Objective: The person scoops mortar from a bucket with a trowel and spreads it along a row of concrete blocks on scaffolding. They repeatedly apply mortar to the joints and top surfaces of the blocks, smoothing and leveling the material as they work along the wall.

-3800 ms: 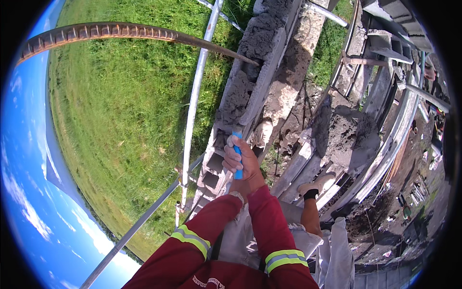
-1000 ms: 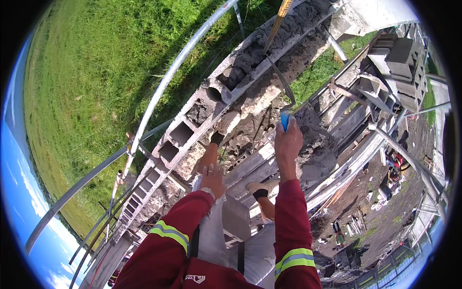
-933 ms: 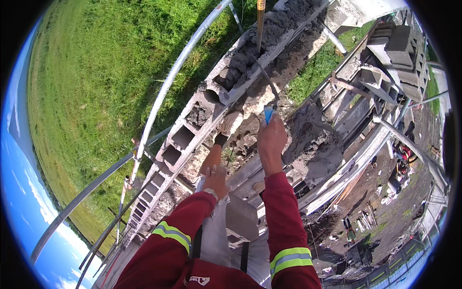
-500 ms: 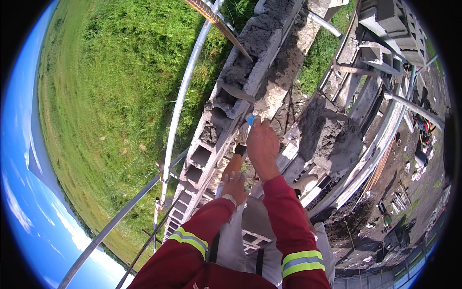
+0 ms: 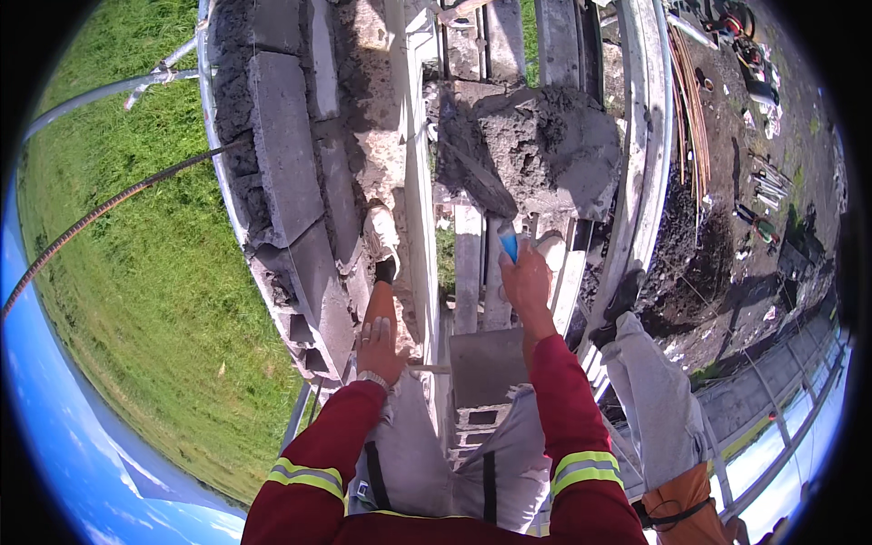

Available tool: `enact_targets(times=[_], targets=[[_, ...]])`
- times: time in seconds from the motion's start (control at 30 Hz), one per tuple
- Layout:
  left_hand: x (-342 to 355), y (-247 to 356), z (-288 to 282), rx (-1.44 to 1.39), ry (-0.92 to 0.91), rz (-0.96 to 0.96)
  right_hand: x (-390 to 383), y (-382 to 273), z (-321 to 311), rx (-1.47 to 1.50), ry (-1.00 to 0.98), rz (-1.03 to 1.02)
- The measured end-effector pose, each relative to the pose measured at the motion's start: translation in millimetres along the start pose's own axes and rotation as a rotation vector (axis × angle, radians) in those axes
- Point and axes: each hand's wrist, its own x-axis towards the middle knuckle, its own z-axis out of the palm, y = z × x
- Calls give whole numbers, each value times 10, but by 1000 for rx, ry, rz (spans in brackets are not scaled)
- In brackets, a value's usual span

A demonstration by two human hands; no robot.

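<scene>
My right hand (image 5: 527, 280) is closed around the blue handle of a trowel (image 5: 481, 184). The trowel's blade lies at the near left edge of a heap of wet grey mortar (image 5: 554, 150), which sits on a board across the planks. My left hand (image 5: 380, 351), fingers stretched out, rests on my bare left lower leg (image 5: 380, 309). To the left runs a concrete block wall (image 5: 284, 145) with mortar along its top. Toward me, some of its block cells are open and hollow.
A rusty rebar (image 5: 118, 202) juts from the wall over the grass. Scaffold planks (image 5: 647, 136) border the mortar on the right. A concrete block (image 5: 489, 368) stands between my legs. Another person's leg in grey trousers (image 5: 649, 391) is close by at the right.
My view has swung to the right. My right hand has carried the trowel from beside the wall to the mortar heap. My left hand stays on my leg.
</scene>
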Motion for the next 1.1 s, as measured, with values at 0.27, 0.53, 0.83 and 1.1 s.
enact_targets(times=[0.27,0.53,0.83,1.1], targets=[[47,216,498,-42,7,-18,1216,2593,820,777,127,731],[68,305,545,-61,87,-54,1773,1442,1592,1301,-298,483],[47,382,237,-119,166,-67,1015,1430,183,877,-264,493],[-69,288,-192,-313,197,-129,-41,361,-2007,410,-517,267]])
